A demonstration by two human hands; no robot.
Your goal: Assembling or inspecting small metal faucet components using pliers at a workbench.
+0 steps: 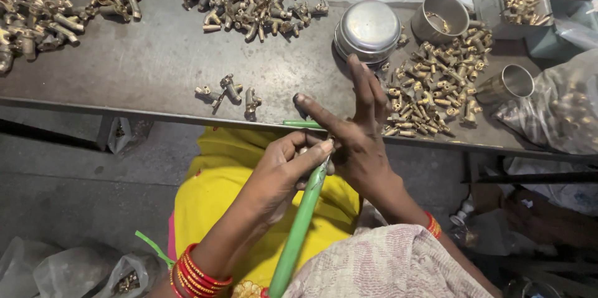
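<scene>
The left hand (283, 170) grips a green tool (299, 229) just off the table's (149, 67) near edge. The right hand (349, 129) spreads wide against its tip. Brass fittings (436, 86) heap beside a steel tin (369, 28) near the right edge.

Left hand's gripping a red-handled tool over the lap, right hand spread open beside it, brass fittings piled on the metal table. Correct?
Not quite: the head view shows the tool's handle is green, not red. The rest holds: the left hand grips it over the lap, the right hand is spread open beside it, and brass fittings lie piled on the metal table.
</scene>
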